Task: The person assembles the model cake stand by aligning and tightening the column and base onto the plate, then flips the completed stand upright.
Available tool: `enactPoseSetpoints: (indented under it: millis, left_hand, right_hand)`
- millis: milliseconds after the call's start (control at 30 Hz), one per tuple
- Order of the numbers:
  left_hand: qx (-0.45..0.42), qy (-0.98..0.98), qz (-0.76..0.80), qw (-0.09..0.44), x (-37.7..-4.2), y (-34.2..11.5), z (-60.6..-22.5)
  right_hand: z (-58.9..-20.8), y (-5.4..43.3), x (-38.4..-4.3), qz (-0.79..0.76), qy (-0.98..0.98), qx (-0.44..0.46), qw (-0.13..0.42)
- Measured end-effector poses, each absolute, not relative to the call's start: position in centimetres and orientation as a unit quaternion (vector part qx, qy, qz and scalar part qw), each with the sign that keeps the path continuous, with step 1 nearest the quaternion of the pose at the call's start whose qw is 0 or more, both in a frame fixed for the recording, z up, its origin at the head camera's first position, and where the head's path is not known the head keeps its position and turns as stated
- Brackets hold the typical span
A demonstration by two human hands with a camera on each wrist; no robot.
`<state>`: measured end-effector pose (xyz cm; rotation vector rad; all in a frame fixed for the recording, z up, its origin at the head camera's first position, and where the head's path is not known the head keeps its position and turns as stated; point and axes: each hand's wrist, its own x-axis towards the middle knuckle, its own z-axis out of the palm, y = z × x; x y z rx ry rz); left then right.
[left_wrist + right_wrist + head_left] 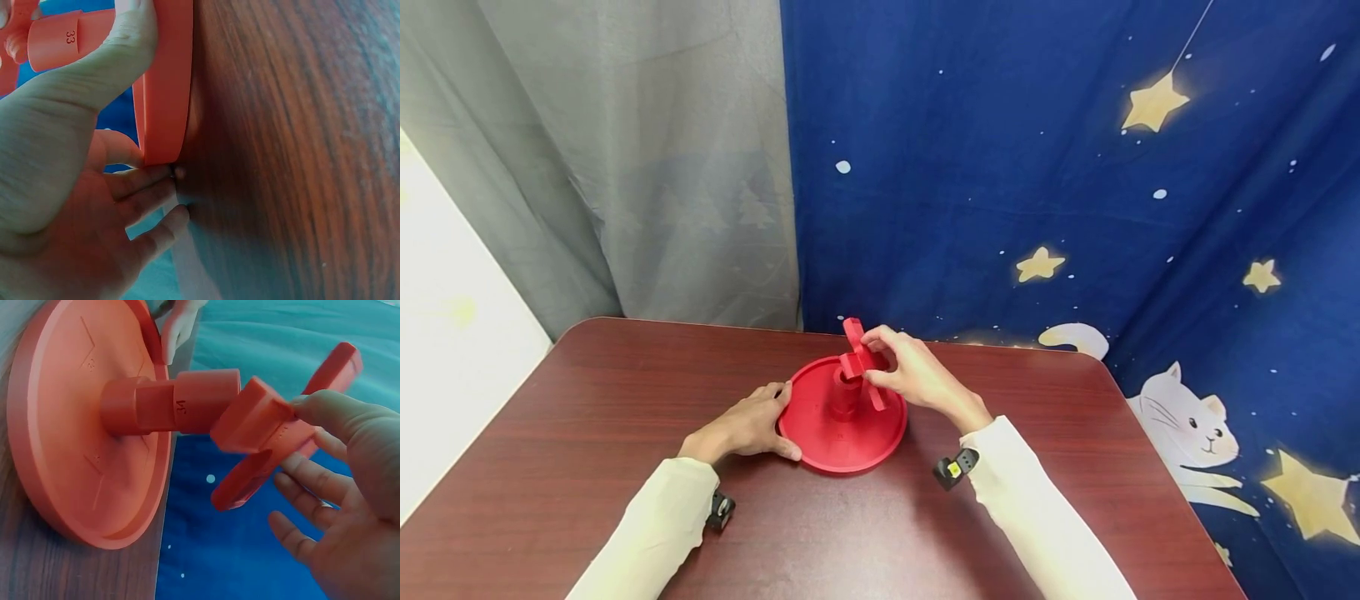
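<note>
A red round base (842,450) with a raised rim and an upright central post (209,394) sits on the table. My left hand (747,427) grips the base's left edge, its thumb near the front of the rim and its fingers farther back. My right hand (917,372) pinches a red piece with several arms (250,419) between thumb and fingers. That piece is tilted at the top of the post; one arm is close to the post's end, and I cannot tell whether they touch. Number marks show on the post in both wrist views.
The brown wooden table (625,392) has a rounded back edge just beyond the base. Behind it hang a grey curtain (685,167) and a blue curtain (940,167) with stars and a white cat.
</note>
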<state>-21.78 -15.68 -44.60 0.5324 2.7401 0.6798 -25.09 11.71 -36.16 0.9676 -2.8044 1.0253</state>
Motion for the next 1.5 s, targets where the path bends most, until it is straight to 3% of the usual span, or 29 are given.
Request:
enactPoseSetpoints:
  millis: [767, 1500]
  left_hand:
    - [0.183, 0.946, 0.233, 0.133, -21.8, -15.5, -44.5]
    - [0.177, 0.945, 0.237, 0.137, -21.8, -15.6, -44.4]
  right_hand:
    - [-34.7, 9.1, -25.3, 0.129, -0.910, 0.393, -0.016]
    - [-36.0, 8.3, -24.8, 0.134, -0.948, 0.290, 0.011]
